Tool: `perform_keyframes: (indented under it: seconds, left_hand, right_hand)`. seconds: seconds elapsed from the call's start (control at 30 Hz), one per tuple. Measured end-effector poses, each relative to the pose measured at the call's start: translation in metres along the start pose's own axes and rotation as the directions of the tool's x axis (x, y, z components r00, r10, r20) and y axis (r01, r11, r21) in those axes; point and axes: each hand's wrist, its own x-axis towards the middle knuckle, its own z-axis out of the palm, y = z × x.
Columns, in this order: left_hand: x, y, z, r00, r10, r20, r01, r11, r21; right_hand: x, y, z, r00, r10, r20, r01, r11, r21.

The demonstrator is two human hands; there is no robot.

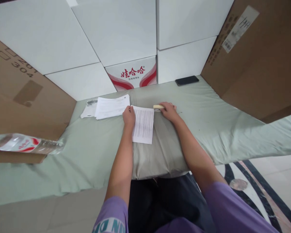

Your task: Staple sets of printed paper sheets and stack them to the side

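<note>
At mid-frame a printed sheet lies flat on a grey-green pillow; more papers sit apart at its upper left. The left hand presses the sheet's left edge, fingers curled. The right hand grips a pale-handled tool at the sheet's top right corner.

black phone on cloth, plastic bottle at left, white boxes, perhaps cardboard cartons

You see two hands, left and right, one stapler, one printed sheet, one paper stack far left, one phone, one bottle, two brown cartons, one pillow.
</note>
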Motion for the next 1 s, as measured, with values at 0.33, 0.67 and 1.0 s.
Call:
perform_keyframes:
  seconds: [0.33, 0.67, 1.0]
  left_hand:
    - [-0.003, 0.003, 0.002, 1.000, -0.023, 0.021, 0.020, 0.992, 0.121]
    - [0.003, 0.000, -0.006, 0.999, -0.037, 0.018, 0.037, 0.999, 0.013]
    - [0.017, -0.017, -0.013, 0.986, -0.144, 0.078, 0.152, 0.982, -0.108]
  right_hand:
    - [-0.005, -0.019, -0.021, 0.992, 0.029, -0.121, -0.019, 0.996, 0.086]
    - [0.019, -0.048, -0.053, 0.989, 0.026, -0.147, -0.017, 0.998, 0.065]
    - [0.010, 0.001, 0.007, 0.962, 0.165, -0.218, -0.124, 0.974, 0.191]
